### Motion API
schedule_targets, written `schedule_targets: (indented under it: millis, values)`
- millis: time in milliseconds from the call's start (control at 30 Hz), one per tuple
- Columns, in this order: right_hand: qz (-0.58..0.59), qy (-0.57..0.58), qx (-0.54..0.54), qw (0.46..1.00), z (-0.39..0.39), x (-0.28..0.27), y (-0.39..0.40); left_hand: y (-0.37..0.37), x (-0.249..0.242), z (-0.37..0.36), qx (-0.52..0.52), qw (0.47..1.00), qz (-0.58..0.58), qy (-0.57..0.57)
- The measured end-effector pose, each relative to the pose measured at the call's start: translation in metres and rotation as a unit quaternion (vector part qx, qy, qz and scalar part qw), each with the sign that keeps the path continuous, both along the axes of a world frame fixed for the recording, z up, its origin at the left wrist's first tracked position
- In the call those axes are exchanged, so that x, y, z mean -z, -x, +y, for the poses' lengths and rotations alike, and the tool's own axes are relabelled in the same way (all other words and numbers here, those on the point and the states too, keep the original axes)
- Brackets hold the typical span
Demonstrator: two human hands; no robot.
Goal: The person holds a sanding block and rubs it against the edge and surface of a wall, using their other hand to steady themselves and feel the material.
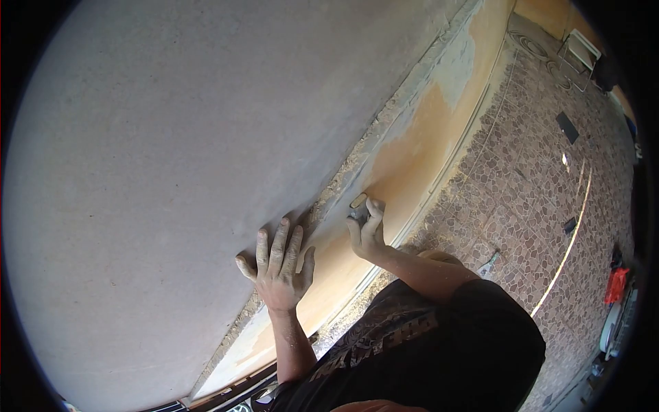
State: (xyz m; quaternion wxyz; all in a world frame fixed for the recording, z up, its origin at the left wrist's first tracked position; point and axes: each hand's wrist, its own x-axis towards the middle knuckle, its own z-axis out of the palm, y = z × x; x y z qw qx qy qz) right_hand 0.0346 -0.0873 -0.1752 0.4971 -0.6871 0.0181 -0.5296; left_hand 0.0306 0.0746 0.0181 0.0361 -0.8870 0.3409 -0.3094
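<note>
My left hand (279, 271) lies against the grey wall (171, 137) with its fingers spread, dusty with plaster, beside the rough seam (353, 161) that runs diagonally across the wall. To its right, my right hand (368, 230) is closed around a small tool or block (358, 200) with a yellowish end. The rest of that object is hidden by the fingers. It is held close to the orange and white patched strip (419, 130) below the seam.
Stone-patterned floor tiles (522, 226) lie to the right. On them are a dark flat piece (567, 128), a small dark block (570, 225), a bottle-like item (489, 264) and a coiled cable (532, 45). A white folding chair (583, 49) stands top right; a red bag (616, 285) is at the right edge.
</note>
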Motion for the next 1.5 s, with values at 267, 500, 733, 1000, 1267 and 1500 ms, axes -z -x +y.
schedule_targets:
  millis: [267,500,733,1000,1267,1500]
  values:
    - [-0.019,-0.400,-0.059,0.914,-0.086,-0.088,-0.009,-0.001,0.000,0.002,0.010,1.000,0.000,0.004]
    - [-0.011,-0.669,-0.311,0.675,-0.134,-0.100,0.013,-0.002,0.001,0.002,0.014,1.000,-0.001,0.008]
    - [0.059,-0.648,-0.262,0.712,-0.122,-0.104,0.013,-0.002,0.000,0.004,0.025,0.999,0.002,0.020]
    - [0.053,-0.378,-0.142,0.913,-0.090,-0.101,0.010,0.000,-0.002,0.004,0.023,0.999,0.012,0.025]
    - [0.091,-0.204,0.046,0.974,-0.050,-0.092,-0.009,0.001,-0.002,0.004,0.025,0.999,0.008,0.019]
    - [0.101,-0.115,0.052,0.987,0.000,-0.066,0.002,0.000,-0.003,0.002,0.021,1.000,-0.001,0.018]
